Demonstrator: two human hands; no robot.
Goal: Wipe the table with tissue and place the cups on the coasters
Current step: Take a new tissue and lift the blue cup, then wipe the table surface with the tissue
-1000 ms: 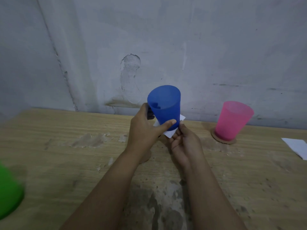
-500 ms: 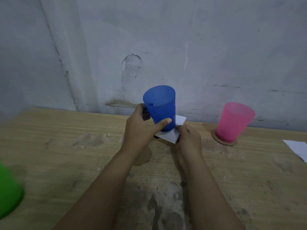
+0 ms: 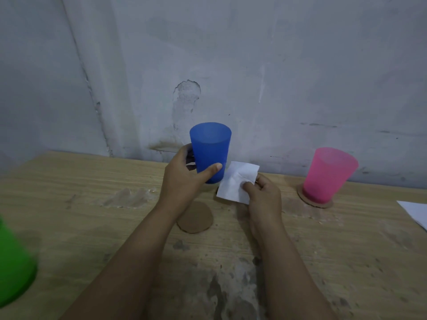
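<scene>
My left hand (image 3: pixel 182 183) grips a blue plastic cup (image 3: pixel 210 150) and holds it upright above the wooden table (image 3: pixel 69 227). Just right of the cup, my right hand (image 3: pixel 263 199) pinches a folded white tissue (image 3: pixel 235 183), raised a little off the table. A bare round cardboard coaster (image 3: pixel 196 218) lies below the cup, partly hidden by my left wrist. At the right a pink cup (image 3: pixel 328 174) stands on another coaster (image 3: pixel 316 203). A blurred green cup (image 3: pixel 13 262) shows at the left edge.
A white sheet of paper or tissue (image 3: pixel 416 212) lies at the table's right edge. The grey wall (image 3: pixel 254 65) rises directly behind the table. Pale smudges (image 3: pixel 127 198) and dark stains (image 3: pixel 219 285) mark the wood.
The blue cup has shifted slightly left in my left hand. My right hand has drawn the tissue out to the cup's right, so the empty coaster under it now shows.
</scene>
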